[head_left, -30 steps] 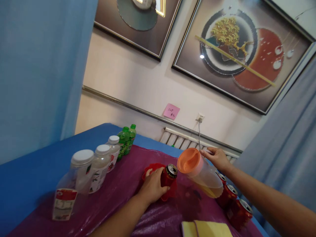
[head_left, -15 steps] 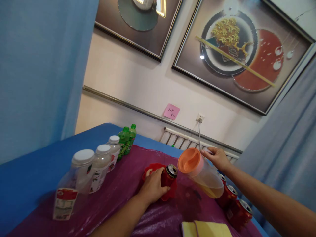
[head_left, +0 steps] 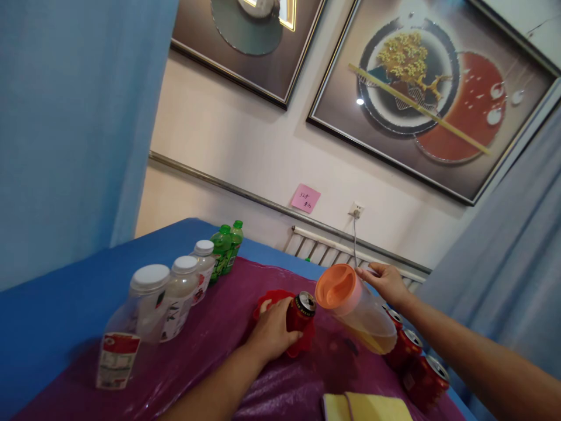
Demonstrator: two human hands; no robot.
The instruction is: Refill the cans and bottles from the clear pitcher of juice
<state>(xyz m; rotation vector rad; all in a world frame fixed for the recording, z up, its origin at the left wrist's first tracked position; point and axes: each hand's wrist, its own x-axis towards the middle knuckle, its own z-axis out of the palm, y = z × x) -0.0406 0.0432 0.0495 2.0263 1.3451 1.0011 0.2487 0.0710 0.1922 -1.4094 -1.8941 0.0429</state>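
My left hand point(head_left: 275, 328) is wrapped round an opened red drink can point(head_left: 300, 316), upright over a red scallop-edged dish point(head_left: 304, 346). Whether the can touches the dish is hidden. In my right hand point(head_left: 388, 283) is the handle of a clear plastic pitcher point(head_left: 362, 313) with an orange lid. The pitcher tilts left, its lid close to the can's top, and yellowish liquid lies along its lower side. I cannot make out any liquid running from it. Several more red cans point(head_left: 424, 380) stand on the right, partly behind the pitcher.
Clear white-capped bottles point(head_left: 177, 304) and green bottles point(head_left: 222, 251) line the left side of the purple sheet point(head_left: 210, 356) on the blue table point(head_left: 41, 321). A yellow notebook point(head_left: 368, 407) lies at the front. Behind are a radiator point(head_left: 302, 242) and a wall socket point(head_left: 356, 210).
Almost nothing differs. The view has shifted very slightly; both hands, the can and the tilted pitcher keep the same places.
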